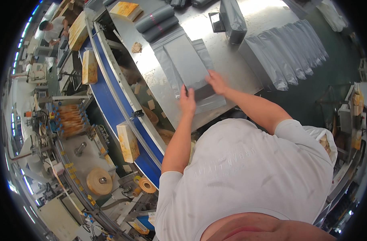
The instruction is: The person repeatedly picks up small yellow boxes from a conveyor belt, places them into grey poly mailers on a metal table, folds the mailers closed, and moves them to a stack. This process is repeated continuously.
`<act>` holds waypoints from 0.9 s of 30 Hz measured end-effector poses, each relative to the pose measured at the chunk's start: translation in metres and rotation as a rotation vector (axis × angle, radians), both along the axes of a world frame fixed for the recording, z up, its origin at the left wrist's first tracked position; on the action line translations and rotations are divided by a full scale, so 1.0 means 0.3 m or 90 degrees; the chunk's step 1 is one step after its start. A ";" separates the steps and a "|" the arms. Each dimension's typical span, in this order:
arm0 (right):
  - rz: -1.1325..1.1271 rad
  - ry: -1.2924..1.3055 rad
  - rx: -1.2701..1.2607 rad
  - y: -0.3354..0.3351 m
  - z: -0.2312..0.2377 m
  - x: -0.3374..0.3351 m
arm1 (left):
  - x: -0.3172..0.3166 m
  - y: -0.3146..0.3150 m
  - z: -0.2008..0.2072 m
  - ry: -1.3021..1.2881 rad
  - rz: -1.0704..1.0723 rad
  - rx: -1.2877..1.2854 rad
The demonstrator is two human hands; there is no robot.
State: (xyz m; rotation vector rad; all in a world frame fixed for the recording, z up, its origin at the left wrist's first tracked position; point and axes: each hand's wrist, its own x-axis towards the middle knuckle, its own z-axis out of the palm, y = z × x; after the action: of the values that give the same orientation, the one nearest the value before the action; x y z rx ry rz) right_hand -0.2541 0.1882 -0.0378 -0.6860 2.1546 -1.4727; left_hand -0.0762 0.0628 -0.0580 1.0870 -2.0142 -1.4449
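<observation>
On the metal table (147,68) a flat grey pack (186,62) lies over grey plastic bags (211,103). A darker strip of grey film crosses the pack's near end, between my two hands. My left hand (187,100) is at the near left corner, its fingers closed on the edge of a bag; a narrow dark spot shows between them. At the right edge, my right hand (217,82) pinches the film with its fingertips. Both hands are slightly blurred. Their undersides are hidden.
Grey rolls (155,20) lie beyond the pack. A filled grey bag (233,20) stands beside a small black-framed object (217,22). Several grey packs (286,52) lean in a row at right. A blue conveyor (107,90) carrying yellowish-white packages (127,141) runs left; another person (55,30) is far left.
</observation>
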 end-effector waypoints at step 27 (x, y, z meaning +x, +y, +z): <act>-0.037 0.059 0.241 0.526 0.111 -0.095 | -0.184 -0.112 0.089 -0.508 -0.316 -0.392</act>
State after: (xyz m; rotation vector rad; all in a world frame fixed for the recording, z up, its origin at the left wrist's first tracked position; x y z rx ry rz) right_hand -0.2826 0.3461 -0.0046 -0.5672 2.4484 -1.0298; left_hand -0.1314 0.0293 -0.0314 0.9923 -3.1611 -0.4417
